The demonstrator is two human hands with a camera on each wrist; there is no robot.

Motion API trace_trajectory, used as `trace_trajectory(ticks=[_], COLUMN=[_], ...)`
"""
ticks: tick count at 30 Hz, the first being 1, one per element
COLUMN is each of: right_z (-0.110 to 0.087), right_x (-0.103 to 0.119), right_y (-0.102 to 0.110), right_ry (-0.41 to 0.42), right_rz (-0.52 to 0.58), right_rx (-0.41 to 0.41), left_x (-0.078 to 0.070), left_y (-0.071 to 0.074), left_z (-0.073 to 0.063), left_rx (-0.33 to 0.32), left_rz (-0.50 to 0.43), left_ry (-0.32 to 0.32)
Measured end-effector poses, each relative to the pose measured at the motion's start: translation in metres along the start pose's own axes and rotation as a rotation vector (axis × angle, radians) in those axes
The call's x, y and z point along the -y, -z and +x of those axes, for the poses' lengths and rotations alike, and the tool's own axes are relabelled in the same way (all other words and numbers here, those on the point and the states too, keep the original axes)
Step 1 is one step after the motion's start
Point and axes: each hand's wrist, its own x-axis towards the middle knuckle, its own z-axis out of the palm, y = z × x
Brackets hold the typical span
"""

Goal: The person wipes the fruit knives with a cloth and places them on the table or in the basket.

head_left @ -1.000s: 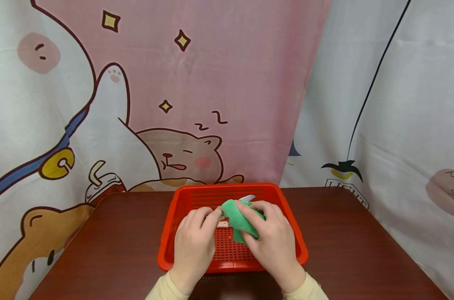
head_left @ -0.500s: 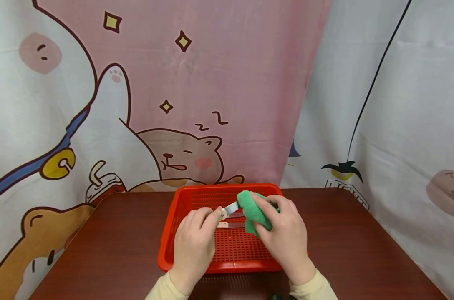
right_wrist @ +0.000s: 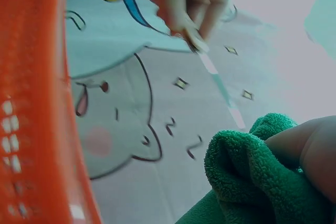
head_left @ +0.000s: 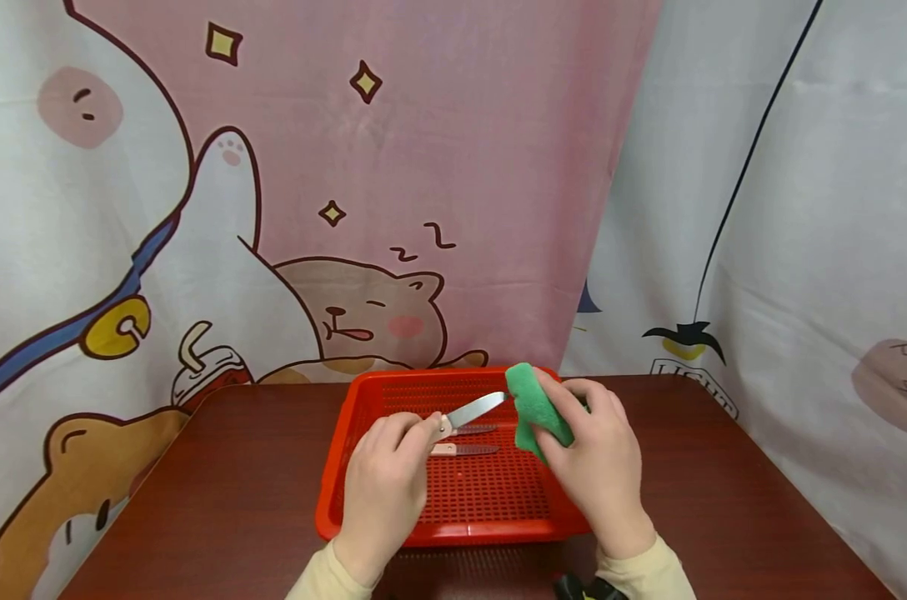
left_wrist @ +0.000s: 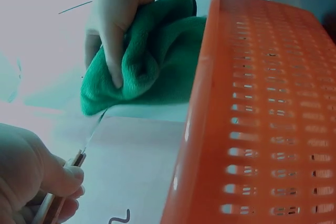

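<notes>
My left hand (head_left: pixel 386 479) grips a knife (head_left: pixel 478 410) by its pale handle, its bare blade slanting up to the right above the red basket. In the right wrist view the whole blade (right_wrist: pixel 223 90) shows. A bunched green cloth (head_left: pixel 538 412) is pinched in my right hand (head_left: pixel 599 458), just beyond the blade's tip. The left wrist view has the cloth (left_wrist: pixel 157 72) hanging in folds from the fingers. Two more knives lie in the basket below, the nearer one (head_left: pixel 464 450) with a pale handle; my left hand partly hides their handles.
The red plastic basket (head_left: pixel 464 532) with slotted walls stands on a dark brown table (head_left: pixel 221 483). Behind the table hangs a cartoon-printed curtain (head_left: pixel 498 208). A small dark object (head_left: pixel 588 587) shows by the right wrist at the bottom edge.
My right hand has drawn the green cloth rightward and slightly up along the blade and off its tip, uncovering the blade. The left hand has stayed nearly still with the knife.
</notes>
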Motion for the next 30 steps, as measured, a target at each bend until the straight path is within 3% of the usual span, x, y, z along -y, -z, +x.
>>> trace_trajectory(ticks=[6, 10, 14, 22, 26, 30], right_z=[0.005, 0.007, 0.009, 0.009, 0.008, 0.007], right_x=[-0.018, -0.03, -0.04, -0.055, -0.058, -0.059], right_y=[0.022, 0.035, 0.045, 0.051, 0.05, 0.048], right_ry=[-0.115, -0.182, -0.232, -0.302, -0.327, -0.328], right_rz=[0.011, 0.029, 0.035, 0.019, 0.018, 0.014], right_rx=[-0.043, -0.085, -0.121, -0.127, -0.102, -0.087], left_x=[0.004, 0.01, 0.02, 0.04, 0.053, 0.067], left_y=[0.001, 0.005, 0.009, 0.002, -0.015, -0.037], left_z=[0.001, 0.007, 0.026, 0.069, 0.075, 0.07], left_rx=[0.043, 0.132, 0.24, 0.542, 0.716, 0.864], left_rz=[-0.028, -0.061, -0.09, -0.205, -0.284, -0.362], left_ry=[0.013, 0.004, -0.028, 0.005, 0.095, 0.154])
